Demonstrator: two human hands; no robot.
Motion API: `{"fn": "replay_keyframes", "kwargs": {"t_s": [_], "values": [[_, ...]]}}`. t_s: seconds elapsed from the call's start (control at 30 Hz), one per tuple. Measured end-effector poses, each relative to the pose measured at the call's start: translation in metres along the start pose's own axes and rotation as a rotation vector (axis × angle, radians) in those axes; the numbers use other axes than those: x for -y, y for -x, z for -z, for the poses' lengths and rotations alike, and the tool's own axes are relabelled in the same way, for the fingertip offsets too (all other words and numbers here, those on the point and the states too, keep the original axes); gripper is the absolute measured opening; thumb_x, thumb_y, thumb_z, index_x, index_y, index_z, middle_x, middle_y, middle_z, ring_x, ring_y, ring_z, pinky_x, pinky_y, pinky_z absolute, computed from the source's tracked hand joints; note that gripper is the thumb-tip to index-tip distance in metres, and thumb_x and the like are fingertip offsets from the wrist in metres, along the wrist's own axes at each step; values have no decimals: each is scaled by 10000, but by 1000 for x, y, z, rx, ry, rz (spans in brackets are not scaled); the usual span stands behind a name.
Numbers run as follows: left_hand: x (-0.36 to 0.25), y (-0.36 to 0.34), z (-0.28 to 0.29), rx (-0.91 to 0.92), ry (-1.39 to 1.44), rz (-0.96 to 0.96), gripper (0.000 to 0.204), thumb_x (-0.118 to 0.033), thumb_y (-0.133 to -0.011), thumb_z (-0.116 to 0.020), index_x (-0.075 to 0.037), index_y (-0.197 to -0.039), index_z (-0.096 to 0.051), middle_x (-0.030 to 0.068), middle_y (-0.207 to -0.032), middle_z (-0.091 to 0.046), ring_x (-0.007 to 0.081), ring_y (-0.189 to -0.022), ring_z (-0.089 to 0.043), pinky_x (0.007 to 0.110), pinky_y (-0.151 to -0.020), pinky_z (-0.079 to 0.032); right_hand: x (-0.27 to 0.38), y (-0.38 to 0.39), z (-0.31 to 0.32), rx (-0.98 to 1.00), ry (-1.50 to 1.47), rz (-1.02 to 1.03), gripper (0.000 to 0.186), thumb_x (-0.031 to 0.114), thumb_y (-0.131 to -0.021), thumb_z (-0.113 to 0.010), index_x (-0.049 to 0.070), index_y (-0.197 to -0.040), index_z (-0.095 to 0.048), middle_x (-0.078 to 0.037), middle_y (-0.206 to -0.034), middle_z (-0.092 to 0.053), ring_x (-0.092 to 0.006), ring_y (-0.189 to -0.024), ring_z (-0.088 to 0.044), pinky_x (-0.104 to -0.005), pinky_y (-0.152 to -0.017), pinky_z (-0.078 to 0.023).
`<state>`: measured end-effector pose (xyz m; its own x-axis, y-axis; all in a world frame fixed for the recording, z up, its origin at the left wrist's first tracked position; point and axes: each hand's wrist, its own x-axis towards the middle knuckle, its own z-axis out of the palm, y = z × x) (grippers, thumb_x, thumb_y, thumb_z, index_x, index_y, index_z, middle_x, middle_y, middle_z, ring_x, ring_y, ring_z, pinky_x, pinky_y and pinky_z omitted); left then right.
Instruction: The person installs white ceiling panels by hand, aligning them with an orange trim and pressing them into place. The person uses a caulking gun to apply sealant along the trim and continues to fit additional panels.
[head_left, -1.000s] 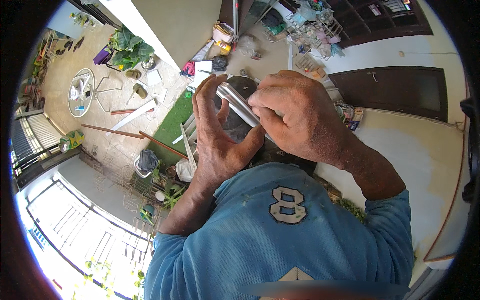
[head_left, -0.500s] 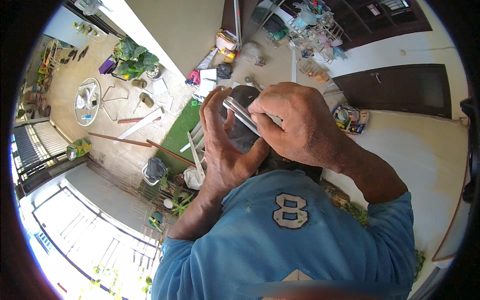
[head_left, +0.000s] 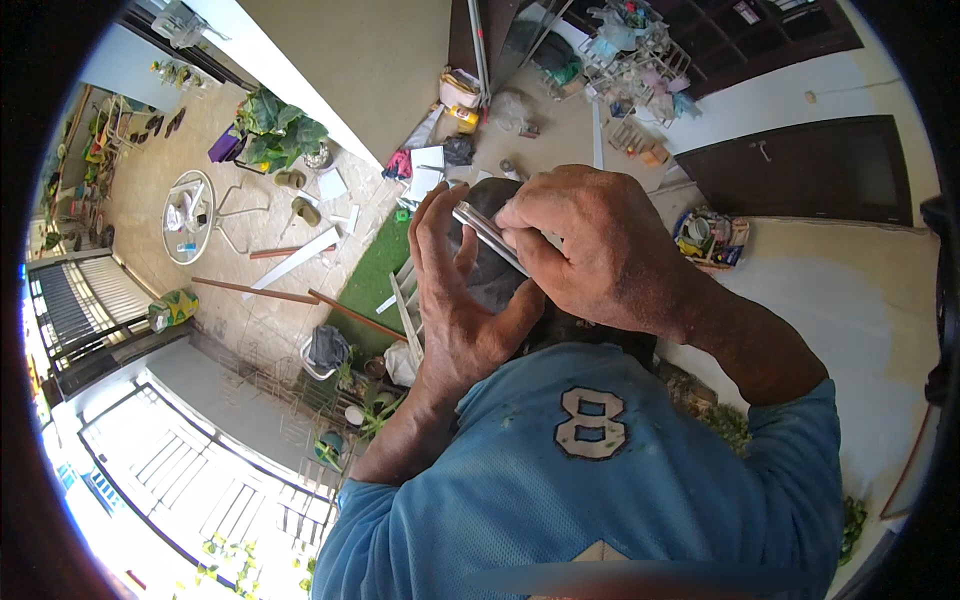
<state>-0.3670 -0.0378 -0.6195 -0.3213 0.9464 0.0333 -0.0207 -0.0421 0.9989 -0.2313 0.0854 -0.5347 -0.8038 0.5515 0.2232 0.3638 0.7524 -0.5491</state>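
A slim, shiny silver strip [head_left: 492, 240], looking like a metal profile, slants between my two hands in front of my chest. My left hand [head_left: 450, 300] holds it, fingers along the far side and thumb at the lower end. My right hand [head_left: 605, 250] is closed in a pinch against the strip's right edge. Whether its fingertips also hold something small is hidden. Below the strip is dark grey clothing on my legs [head_left: 492, 283].
On the left stand a round glass table [head_left: 170, 250] and a potted plant [head_left: 270, 125]. Reddish-brown bars [head_left: 255, 291] and a white strip [head_left: 290, 265] lie on the tiles, beside green turf [head_left: 372, 285]. A loaded rack [head_left: 645, 70] stands at the far right, near a dark door [head_left: 800, 175].
The surroundings have shifted slightly rightward in the view. Both hands stay closed around the silver strip, with only a very small movement.
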Motion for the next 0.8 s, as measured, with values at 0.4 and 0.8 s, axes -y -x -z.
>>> {"fn": "replay_keyframes", "kwargs": {"t_s": [0.4,0.8], "values": [[7,-4,1,14,-23,-36,1081,-176,-816,-964,-81,-1681,-324,227,-1685,-295,425,-1622,-342,705,-1267,-400,0,-3,-2,7,25,-13,128,117,-894,-775,26,-844,-700,-177,-825,-715,-363,-804,-743,-511,-736,-589],[5,-7,2,18,-3,19,1044,-110,-810,-900,-83,-1685,-330,241,-1695,-278,451,-1630,-332,714,-1269,-395,-5,-8,-6,-4,-36,-26,122,118,-891,-777,37,-838,-702,-168,-747,-683,-375,-734,-730,-516,-698,-577]]}}
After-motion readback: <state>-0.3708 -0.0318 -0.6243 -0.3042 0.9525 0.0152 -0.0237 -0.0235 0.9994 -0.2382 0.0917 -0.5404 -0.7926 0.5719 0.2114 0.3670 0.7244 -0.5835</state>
